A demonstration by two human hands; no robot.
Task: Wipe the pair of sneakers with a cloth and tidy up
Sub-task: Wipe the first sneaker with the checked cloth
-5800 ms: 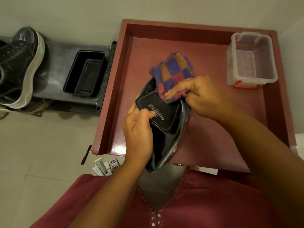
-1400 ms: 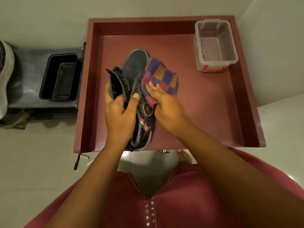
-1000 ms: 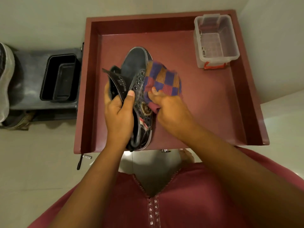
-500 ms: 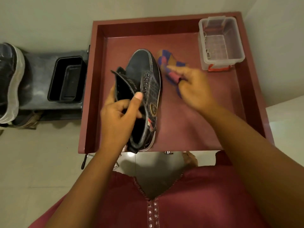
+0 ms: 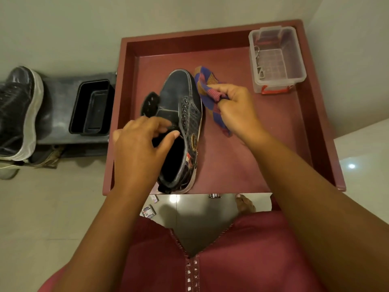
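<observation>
My left hand [image 5: 139, 148] grips the sneaker's [image 5: 181, 127] collar to steady it; my right hand [image 5: 235, 108] pinches the cloth [image 5: 205, 81] ready beside it.

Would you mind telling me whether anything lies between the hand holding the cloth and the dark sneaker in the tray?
Nothing visible does: the right hand grips the checked purple-and-orange cloth right beside the dark sneaker in the red tray.
</observation>
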